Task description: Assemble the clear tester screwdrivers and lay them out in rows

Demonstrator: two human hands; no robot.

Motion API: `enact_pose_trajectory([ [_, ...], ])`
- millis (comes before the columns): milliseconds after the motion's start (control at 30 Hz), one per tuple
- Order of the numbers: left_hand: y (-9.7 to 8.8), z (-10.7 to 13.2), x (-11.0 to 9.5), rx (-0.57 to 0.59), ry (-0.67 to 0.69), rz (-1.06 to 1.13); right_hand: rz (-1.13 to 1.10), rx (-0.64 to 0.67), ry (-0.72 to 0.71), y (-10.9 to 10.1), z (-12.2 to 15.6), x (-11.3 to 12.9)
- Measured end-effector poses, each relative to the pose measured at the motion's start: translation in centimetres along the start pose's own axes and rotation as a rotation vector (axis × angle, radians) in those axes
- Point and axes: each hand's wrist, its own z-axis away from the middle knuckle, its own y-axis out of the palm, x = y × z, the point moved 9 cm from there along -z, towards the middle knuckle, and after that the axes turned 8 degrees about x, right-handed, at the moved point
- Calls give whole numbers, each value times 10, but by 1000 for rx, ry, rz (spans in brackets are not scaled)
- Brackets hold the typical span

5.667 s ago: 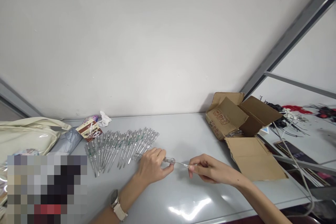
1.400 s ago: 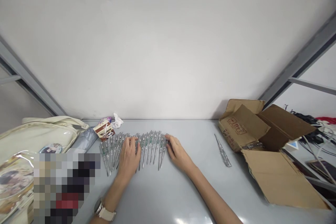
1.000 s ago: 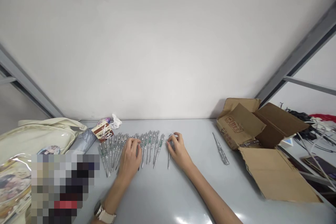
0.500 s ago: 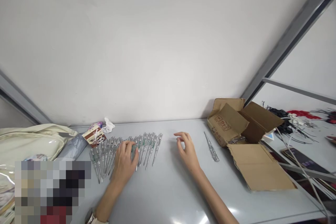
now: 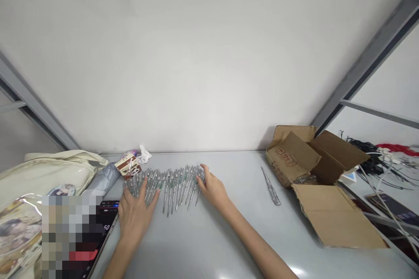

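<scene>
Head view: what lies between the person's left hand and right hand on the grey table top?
In the head view, a fanned row of clear screwdriver-style voltage testers lies between the left hand and the right hand, on the grey table top.

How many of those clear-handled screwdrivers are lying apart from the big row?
1: a tester screwdriver lying alone on the table, just left of the open cardboard box. None looks hidden.

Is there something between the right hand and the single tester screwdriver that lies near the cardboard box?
Nothing visible stands in the way. The right hand rests at the end of the row of tester screwdrivers, and the lone tester screwdriver lies to its right, just left of the cardboard box.
</scene>
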Motion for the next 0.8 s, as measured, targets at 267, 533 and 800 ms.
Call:
enact_pose_trajectory([
  [267, 18, 3, -14, 1, 55, 112, 189, 27, 57, 4, -10, 1],
  [533, 31, -3, -52, 47, 163, 348, 248, 27, 97, 3, -8, -5],
  [800, 42, -23, -54, 43, 157, 352, 295, 10, 208, 17, -36, 15],
])
